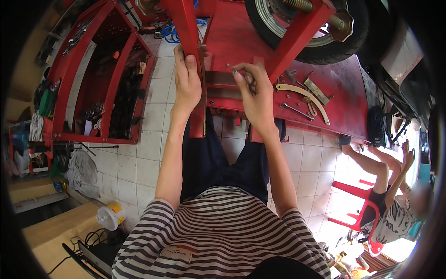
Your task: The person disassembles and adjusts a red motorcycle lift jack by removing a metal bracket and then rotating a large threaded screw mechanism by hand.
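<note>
My left hand (186, 81) lies along the left side of an upright red steel beam (189, 25), fingers fairly straight and touching it. My right hand (254, 90) pinches a small metal fastener (235, 70) between thumb and index, other fingers curled, above a dark crossbar (222, 93) joining the red frame. Just right of it on the red platform (346, 109) lie a curved pale metal bracket (302, 95), a flat plate (320, 90), a wrench (297, 111), small nuts and other small metal pieces.
A wheel (346, 44) is at upper right beside a red angled arm (290, 51). A red shelf unit (60, 111) with tools stands left; blue hose (169, 32) lies behind. A seated person (390, 214) is at right on a red chair (346, 188). A white bucket (106, 217) stands lower left.
</note>
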The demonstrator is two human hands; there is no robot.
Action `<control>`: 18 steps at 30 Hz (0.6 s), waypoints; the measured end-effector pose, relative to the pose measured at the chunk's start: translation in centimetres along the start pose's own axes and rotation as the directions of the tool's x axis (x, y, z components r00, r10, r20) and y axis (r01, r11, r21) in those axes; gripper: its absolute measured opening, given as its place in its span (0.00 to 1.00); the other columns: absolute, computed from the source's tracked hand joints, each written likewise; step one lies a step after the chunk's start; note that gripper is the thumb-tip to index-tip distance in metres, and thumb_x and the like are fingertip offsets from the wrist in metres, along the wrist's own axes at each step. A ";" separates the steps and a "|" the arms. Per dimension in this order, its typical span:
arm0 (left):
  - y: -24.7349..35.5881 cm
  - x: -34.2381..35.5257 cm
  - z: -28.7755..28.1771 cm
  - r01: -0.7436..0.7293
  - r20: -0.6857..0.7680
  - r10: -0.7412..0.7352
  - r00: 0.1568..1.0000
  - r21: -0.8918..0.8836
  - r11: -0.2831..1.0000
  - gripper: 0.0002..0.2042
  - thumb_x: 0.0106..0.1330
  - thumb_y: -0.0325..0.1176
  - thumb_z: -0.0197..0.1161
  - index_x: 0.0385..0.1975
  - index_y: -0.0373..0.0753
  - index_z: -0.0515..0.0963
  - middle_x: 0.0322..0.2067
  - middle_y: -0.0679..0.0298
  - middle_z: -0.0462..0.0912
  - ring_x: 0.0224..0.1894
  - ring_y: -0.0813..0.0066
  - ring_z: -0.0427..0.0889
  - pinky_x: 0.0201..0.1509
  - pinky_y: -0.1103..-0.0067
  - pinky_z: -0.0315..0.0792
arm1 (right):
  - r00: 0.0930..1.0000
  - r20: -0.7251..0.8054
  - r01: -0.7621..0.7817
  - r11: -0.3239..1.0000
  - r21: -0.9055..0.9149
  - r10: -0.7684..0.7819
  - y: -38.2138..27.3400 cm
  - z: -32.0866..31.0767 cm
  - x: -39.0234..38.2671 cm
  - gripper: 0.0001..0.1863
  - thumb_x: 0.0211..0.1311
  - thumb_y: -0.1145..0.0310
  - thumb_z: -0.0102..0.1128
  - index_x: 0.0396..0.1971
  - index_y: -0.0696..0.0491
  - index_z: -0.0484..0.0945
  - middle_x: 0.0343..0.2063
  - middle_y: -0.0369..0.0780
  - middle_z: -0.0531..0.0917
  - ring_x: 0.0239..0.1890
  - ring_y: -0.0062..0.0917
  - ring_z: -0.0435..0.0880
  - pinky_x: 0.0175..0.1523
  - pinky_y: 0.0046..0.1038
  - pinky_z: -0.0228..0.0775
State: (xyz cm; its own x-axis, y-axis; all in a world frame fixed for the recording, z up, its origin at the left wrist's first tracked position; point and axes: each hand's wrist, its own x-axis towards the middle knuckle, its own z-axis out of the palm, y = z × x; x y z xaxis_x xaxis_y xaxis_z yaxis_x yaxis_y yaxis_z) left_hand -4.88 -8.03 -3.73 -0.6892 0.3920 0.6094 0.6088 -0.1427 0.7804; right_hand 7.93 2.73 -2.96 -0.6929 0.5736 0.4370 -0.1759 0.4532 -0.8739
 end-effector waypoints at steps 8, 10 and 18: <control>6.5 -4.8 2.1 -0.089 -0.106 0.118 0.987 0.247 0.965 0.09 0.69 0.32 0.58 0.41 0.34 0.72 0.38 0.59 0.73 0.43 0.66 0.69 0.47 0.72 0.64 | 0.996 -0.085 0.000 0.975 0.224 0.020 0.5 -1.5 -1.5 0.08 0.63 0.76 0.62 0.42 0.56 0.79 0.26 0.31 0.63 0.27 0.14 0.60 0.31 0.18 0.57; 6.4 -5.5 4.1 0.010 0.077 -0.009 0.997 -0.013 1.000 0.06 0.71 0.31 0.56 0.36 0.34 0.74 0.34 0.59 0.73 0.35 0.69 0.71 0.39 0.75 0.66 | 0.994 -0.109 0.033 0.983 0.183 -0.013 0.3 -2.2 -2.6 0.08 0.62 0.77 0.62 0.41 0.57 0.79 0.25 0.31 0.63 0.26 0.14 0.60 0.31 0.18 0.56; 5.9 -9.6 9.7 0.388 0.536 -0.244 0.808 -0.173 0.905 0.09 0.74 0.32 0.52 0.45 0.32 0.70 0.22 0.59 0.73 0.22 0.71 0.70 0.29 0.76 0.66 | 0.930 -0.320 -0.095 0.959 0.267 0.181 1.2 -6.7 -8.4 0.07 0.64 0.76 0.61 0.40 0.59 0.78 0.27 0.31 0.67 0.26 0.13 0.62 0.29 0.18 0.57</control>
State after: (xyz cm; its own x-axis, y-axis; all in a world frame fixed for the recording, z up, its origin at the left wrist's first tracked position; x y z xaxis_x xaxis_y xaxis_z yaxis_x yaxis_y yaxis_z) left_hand 9.13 -3.78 -6.38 -0.4951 0.8387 0.2267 0.2155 -0.1343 0.9672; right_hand 18.25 3.00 -6.28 -0.4527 0.8336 0.3164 -0.2900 0.1979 -0.9363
